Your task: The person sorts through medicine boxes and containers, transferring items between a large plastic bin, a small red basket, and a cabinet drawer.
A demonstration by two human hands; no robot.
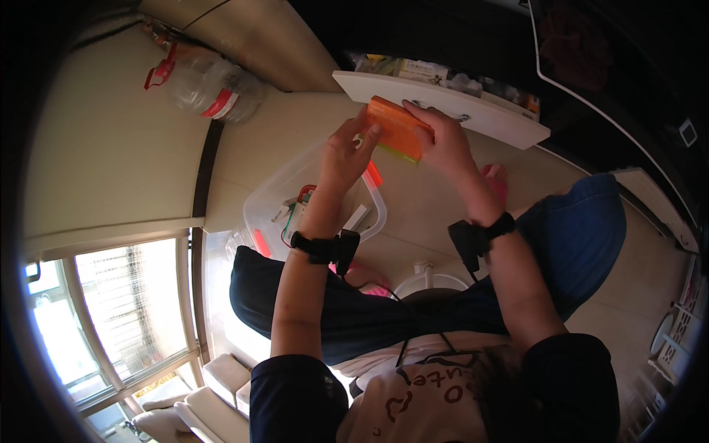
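Observation:
Between my two hands is an orange box (396, 130) with a green edge, held up in front of the open drawer. My left hand (352, 149) grips its left end, thumb on the near face. The right end is held by my right hand (440, 133), fingers along the top edge. Beneath my left forearm, on the floor, stands a clear plastic bin (260, 194) with orange latches; some small boxes and other items lie in it. Just beyond the orange box, the white-fronted drawer (498, 119) holds boxes and plastic-wrapped things.
A large clear plastic bottle (213, 91) with a red handle stands at the upper left, by the cabinet. A white cabinet door or panel (659, 207) juts out on the right. Black straps with small devices are on both my wrists, with cables running toward my body.

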